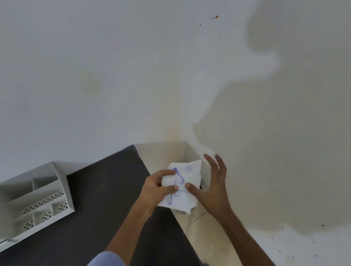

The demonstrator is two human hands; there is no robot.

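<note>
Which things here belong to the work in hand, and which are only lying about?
In use: white paper with blue ink, gripped by the left hand, touched by the right hand.
Lying about: white desk organiser on the dark table.

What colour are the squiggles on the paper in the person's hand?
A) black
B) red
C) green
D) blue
D: the crumpled white paper that the left hand holds has blue pen squiggles on it, with a small blue circled mark near its top edge.
</note>
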